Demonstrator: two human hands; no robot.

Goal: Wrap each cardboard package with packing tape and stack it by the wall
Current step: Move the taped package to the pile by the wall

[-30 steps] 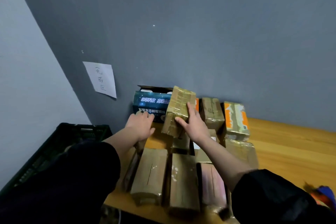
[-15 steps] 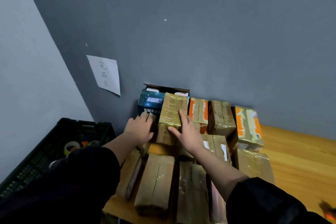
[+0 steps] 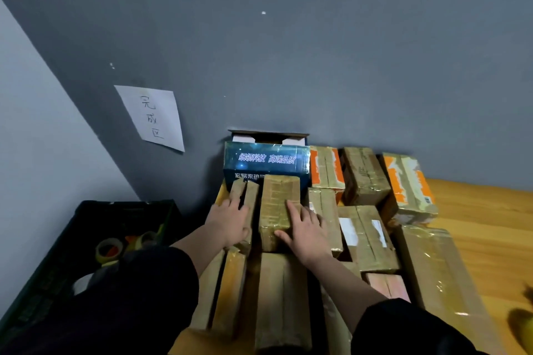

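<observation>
Dim, cool light; tape glare shines on the packages [image 3: 429,262] toward the table's [image 3: 484,228] right edge. Wide-angle bending warps the soft, blurred frame edges.

Taped package [image 3: 278,204] lies before the printed box [image 3: 266,160], crate [image 3: 86,239] left of the table [image 3: 484,225].

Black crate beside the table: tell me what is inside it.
The black crate holds rolls of packing tape: a yellowish roll and a white roll show. The person's dark sleeve covers the near part, so the rest is hidden.
</observation>
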